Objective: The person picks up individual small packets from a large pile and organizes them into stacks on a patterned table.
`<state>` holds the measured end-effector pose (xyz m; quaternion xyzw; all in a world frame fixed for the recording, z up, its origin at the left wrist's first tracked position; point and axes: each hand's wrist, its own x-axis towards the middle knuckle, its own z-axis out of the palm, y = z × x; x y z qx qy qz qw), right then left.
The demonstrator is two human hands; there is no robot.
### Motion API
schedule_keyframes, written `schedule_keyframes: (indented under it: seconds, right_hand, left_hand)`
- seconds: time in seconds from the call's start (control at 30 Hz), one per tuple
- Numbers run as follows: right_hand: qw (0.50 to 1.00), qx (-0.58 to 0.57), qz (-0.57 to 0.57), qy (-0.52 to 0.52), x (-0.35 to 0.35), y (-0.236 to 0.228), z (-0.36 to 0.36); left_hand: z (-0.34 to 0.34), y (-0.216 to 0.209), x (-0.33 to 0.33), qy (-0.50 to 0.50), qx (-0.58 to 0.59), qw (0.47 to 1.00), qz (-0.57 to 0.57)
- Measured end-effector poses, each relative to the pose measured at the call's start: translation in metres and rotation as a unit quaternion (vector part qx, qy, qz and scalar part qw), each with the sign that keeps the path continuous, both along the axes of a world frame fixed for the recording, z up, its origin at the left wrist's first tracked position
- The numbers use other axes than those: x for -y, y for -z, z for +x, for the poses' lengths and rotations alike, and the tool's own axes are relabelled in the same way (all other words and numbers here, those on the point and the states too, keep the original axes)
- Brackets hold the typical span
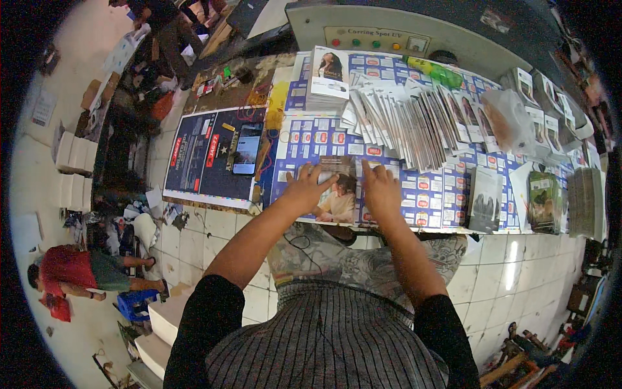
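A printed leaflet [338,202] with a photo of a person lies flat at the near edge of the table, in front of me. My left hand [308,190] rests on its left side, fingers spread over the paper. Beside the leaflet's right edge lies my right hand [381,188], its fingers stretched out on the blue printed sheet [414,201]. Neither hand grips anything. Beyond them a long row of overlapping folded leaflets [408,120] fans across the table. A neat stack of leaflets [329,78] stands at the row's left end.
Left of the hands, a phone [246,149] lies on a dark printed sheet [207,159]. At right are a clear plastic bag [508,117], another leaflet pile [486,198] and a tall stack [586,204]. A grey machine panel [376,39] borders the back. Another person [84,272] is at far left.
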<state>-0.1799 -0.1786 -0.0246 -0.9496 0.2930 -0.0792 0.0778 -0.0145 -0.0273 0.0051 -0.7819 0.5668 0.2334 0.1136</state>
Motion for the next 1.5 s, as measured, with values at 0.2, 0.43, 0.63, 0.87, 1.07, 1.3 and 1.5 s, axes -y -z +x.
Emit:
schedule_keyframes:
  seconds: [0.2, 0.43, 0.63, 0.87, 1.07, 1.3, 1.5]
  right_hand:
    - [0.995, 0.087, -0.046, 0.015, 0.036, 0.001, 0.021]
    - [0.985, -0.010, 0.083, -0.149, 0.040, -0.020, -0.004]
    - [0.927, -0.084, 0.140, -0.337, 0.011, -0.015, -0.062]
    - [0.987, -0.031, 0.160, 0.012, 0.038, -0.025, -0.071]
    - [0.872, 0.192, 0.443, 0.085, -0.022, 0.002, -0.026]
    - [0.772, 0.201, 0.596, 0.090, -0.038, 0.031, 0.018]
    - [0.892, 0.158, 0.423, 0.008, -0.079, -0.024, 0.027]
  left_hand:
    - [0.001, 0.003, 0.001, -0.005, -0.004, 1.000, 0.018]
    - [0.001, 0.003, -0.002, -0.006, -0.005, 1.000, -0.008]
    - [0.003, 0.002, -0.003, 0.002, -0.010, 1.000, -0.017]
    - [0.012, 0.011, -0.020, 0.019, -0.031, 0.999, -0.038]
    - [0.023, 0.042, -0.046, 0.046, -0.031, 0.989, -0.136]
    - [0.022, 0.045, -0.044, 0.067, -0.008, 0.991, -0.112]
    - [0.022, 0.045, -0.047, 0.051, -0.005, 0.995, -0.083]
